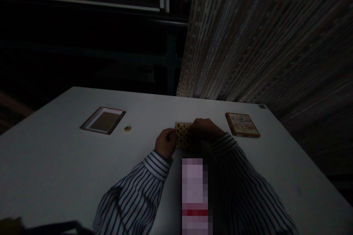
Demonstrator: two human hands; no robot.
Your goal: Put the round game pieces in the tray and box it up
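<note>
A small box of round xiangqi pieces [182, 140] lies on the white table in front of me, the pieces set in rows. At its left edge is my left hand [165, 144], closed with the fingers curled; what they hold, if anything, is hidden. My right hand [207, 129] bends over the box's right part and covers some of the pieces. Its fingers are curled together, and their tips are too dark to make out. One loose xiangqi piece [127, 129] lies on the table off to the left.
A shallow open box or lid [103, 121] lies at the left of the white table [68, 176]. On the right rests a flat box with a printed cover [243, 125]. Beyond the far edge hangs a string curtain [220, 44]. The room is dim.
</note>
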